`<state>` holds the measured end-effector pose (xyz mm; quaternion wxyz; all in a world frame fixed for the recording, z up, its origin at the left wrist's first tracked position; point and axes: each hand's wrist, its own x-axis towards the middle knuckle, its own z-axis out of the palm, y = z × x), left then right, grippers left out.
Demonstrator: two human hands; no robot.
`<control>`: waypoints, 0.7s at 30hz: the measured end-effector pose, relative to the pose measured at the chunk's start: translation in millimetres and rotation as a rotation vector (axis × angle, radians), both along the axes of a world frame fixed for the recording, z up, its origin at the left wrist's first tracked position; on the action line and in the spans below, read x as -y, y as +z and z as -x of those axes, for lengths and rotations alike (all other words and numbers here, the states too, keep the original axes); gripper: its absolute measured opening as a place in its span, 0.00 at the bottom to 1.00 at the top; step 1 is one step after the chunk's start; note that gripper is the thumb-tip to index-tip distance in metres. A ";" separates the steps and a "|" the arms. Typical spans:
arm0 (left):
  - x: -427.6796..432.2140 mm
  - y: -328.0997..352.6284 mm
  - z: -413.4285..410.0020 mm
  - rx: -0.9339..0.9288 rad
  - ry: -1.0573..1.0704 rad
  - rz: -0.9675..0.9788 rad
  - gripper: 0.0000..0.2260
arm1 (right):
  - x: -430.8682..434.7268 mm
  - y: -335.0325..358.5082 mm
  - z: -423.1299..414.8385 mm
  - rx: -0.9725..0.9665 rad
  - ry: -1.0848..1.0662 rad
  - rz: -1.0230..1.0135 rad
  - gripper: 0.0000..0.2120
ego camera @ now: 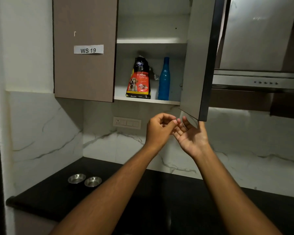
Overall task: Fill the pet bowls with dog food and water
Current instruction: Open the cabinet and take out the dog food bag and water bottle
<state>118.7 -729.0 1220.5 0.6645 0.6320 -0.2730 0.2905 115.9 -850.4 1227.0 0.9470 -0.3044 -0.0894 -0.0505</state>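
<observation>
A red and black bag of puppy food (139,78) stands upright on the lower shelf of an open wall cabinet. A blue water bottle (164,80) stands just right of it. Two small steel pet bowls (77,178) (93,181) sit side by side, both empty, on the black counter at the left. My left hand (159,128) is raised below the shelf, fingers loosely curled, holding nothing. My right hand (192,136) is beside it, palm up, fingers apart, its fingertips at the bottom corner of the open cabinet door (199,65).
The cabinet's left door (85,48), labelled WS 19, is closed. A steel range hood (258,78) hangs at the right. A switch plate (127,122) is on the marble backsplash. The black counter (159,192) runs from the left wall to the right.
</observation>
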 end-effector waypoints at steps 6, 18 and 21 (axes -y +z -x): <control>-31.5 -13.5 -24.5 0.173 0.276 -0.209 0.05 | -38.7 -16.9 -17.2 -0.009 -0.205 0.221 0.13; -123.5 -2.3 -133.4 0.203 0.411 -0.414 0.13 | -109.1 -10.5 -125.2 0.210 -0.696 0.820 0.11; -141.9 5.3 -161.7 0.200 0.407 -0.446 0.16 | -120.6 -6.2 -156.7 0.235 -0.751 0.893 0.10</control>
